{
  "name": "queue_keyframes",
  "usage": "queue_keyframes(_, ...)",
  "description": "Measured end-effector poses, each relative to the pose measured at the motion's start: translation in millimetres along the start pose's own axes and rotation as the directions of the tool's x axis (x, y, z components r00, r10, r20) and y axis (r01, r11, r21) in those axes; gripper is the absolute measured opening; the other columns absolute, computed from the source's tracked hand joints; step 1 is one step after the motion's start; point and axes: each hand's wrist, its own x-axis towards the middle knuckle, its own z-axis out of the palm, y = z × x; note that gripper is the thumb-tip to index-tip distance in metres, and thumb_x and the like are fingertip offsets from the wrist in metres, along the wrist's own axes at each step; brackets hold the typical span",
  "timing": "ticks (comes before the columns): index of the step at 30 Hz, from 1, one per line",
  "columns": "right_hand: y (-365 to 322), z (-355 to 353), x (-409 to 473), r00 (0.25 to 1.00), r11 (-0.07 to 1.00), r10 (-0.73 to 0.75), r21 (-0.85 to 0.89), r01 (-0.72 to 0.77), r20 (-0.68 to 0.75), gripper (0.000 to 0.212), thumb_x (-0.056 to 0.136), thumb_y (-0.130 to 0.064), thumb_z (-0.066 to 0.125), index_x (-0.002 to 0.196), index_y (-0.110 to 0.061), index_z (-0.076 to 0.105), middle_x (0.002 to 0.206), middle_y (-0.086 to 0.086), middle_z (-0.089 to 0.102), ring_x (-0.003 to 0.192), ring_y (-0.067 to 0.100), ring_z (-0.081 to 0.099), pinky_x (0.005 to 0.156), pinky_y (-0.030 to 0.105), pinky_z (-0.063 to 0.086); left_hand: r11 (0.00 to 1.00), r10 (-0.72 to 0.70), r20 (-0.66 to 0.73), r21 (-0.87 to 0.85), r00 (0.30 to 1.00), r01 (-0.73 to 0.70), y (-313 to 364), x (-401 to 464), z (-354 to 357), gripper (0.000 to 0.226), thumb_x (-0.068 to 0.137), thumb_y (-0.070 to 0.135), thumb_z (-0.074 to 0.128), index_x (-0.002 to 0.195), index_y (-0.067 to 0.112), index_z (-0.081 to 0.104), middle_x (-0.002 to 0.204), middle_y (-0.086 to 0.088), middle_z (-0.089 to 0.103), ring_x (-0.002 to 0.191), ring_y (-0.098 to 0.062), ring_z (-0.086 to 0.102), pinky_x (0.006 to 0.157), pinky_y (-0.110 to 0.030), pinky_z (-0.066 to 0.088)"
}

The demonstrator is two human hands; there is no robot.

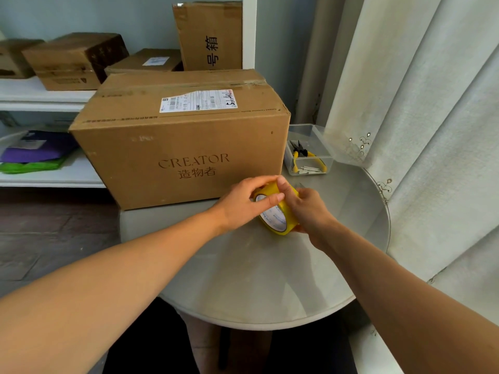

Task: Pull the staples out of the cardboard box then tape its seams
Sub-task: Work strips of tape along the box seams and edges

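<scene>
Both hands grip tape roll (278, 209) w/ curled fingers: left hand (243, 203), right hand (307, 209). Prob hunting the tape end. Box (183, 136) waits on bench (270, 279).

Looks like a room at home used as a packing corner, not a warehouse. Pale embroidered fabric curtains (421, 109) hang at the right beside a small round grey table (270, 279), with dark wood-plank flooring (40, 233) at left. White painted shelves (46, 95) along the light blue wall hold several worn brown cardboard cartons (73, 60) and folded purple and green plastic bags (35, 155).
</scene>
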Motion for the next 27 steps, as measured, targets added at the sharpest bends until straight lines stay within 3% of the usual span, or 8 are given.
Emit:
queue_keyframes(2,0,0,0,1.000,0.999,0.000,-0.033,0.000,-0.006,0.067,0.089,-0.064,0.042,0.101,-0.001,0.062,0.091,0.025,0.062,0.081,0.025,0.062,0.087,0.052,0.052,0.998,-0.055,0.083,0.028,0.995,0.052,5,2,-5,0.054,0.088,0.040,0.062,0.138,0.031,0.045,0.127,0.001,0.051,0.122,-0.012,0.047,0.107,-0.029,0.039)
queue_keyframes(3,0,0,1,1.000,0.999,-0.003,-0.038,0.002,-0.003,0.068,0.089,-0.064,0.039,0.103,-0.002,0.062,0.094,0.026,0.063,0.084,0.027,0.064,0.088,0.054,0.052,0.996,-0.080,0.131,0.045,0.988,0.074,10,3,-9,0.053,0.090,0.035,0.061,0.139,0.030,0.043,0.123,0.002,0.049,0.120,-0.011,0.046,0.103,-0.018,0.039)
queue_keyframes(5,2,-1,2,1.000,0.999,-0.016,-0.040,0.016,0.006,0.058,0.091,-0.063,0.037,0.095,-0.011,0.064,0.094,0.018,0.065,0.087,0.026,0.064,0.089,0.053,0.052,0.990,-0.122,0.193,0.092,0.974,0.106,21,6,-16,0.048,0.091,0.027,0.061,0.136,0.025,0.046,0.112,0.008,0.052,0.110,-0.006,0.046,0.081,-0.001,0.040)
queue_keyframes(7,4,-2,2,1.000,1.000,-0.023,-0.014,0.023,0.017,0.051,0.091,-0.061,0.040,0.091,-0.016,0.063,0.091,0.010,0.065,0.083,0.020,0.063,0.085,0.048,0.054,0.981,-0.180,0.227,0.114,0.957,0.157,27,11,-21,0.042,0.089,0.027,0.064,0.127,0.021,0.049,0.105,0.006,0.055,0.099,-0.007,0.050,0.071,-0.007,0.042)
queue_keyframes(9,8,-6,2,0.999,0.998,-0.013,0.064,0.011,0.035,0.047,0.088,-0.057,0.051,0.095,-0.013,0.065,0.091,0.009,0.066,0.081,0.018,0.064,0.078,0.042,0.056,0.967,-0.247,0.244,0.122,0.938,0.222,31,12,-26,0.036,0.088,0.027,0.065,0.119,0.018,0.049,0.107,-0.002,0.056,0.090,-0.010,0.053,0.074,-0.019,0.046)
queue_keyframes(14,14,-18,-4,0.981,0.952,-0.077,0.305,0.020,0.176,0.011,0.090,-0.021,0.061,0.086,-0.012,0.067,0.083,0.003,0.066,0.075,0.011,0.063,0.066,0.028,0.053,0.931,-0.357,0.294,0.194,0.887,0.310,28,12,-32,0.031,0.090,0.035,0.061,0.112,0.017,0.050,0.106,-0.002,0.056,0.098,-0.013,0.059,0.083,-0.028,0.053)
queue_keyframes(19,8,-17,0,0.982,0.976,-0.052,0.218,0.011,0.183,0.012,0.084,-0.020,0.069,0.080,-0.009,0.066,0.077,0.002,0.067,0.067,0.007,0.064,0.060,0.024,0.053,0.922,-0.370,0.340,0.247,0.864,0.298,28,12,-34,0.028,0.090,0.035,0.060,0.108,0.015,0.053,0.104,-0.001,0.057,0.099,-0.012,0.058,0.085,-0.029,0.055)
queue_keyframes(27,3,-12,2,0.986,0.993,-0.033,0.114,0.015,0.164,0.027,0.079,-0.030,0.073,0.080,-0.005,0.063,0.085,0.009,0.067,0.077,0.015,0.064,0.070,0.030,0.056,0.937,-0.340,0.404,0.216,0.849,0.273,28,11,-39,0.024,0.082,0.035,0.069,0.099,0.023,0.057,0.098,0.001,0.058,0.099,-0.014,0.060,0.084,-0.031,0.056)
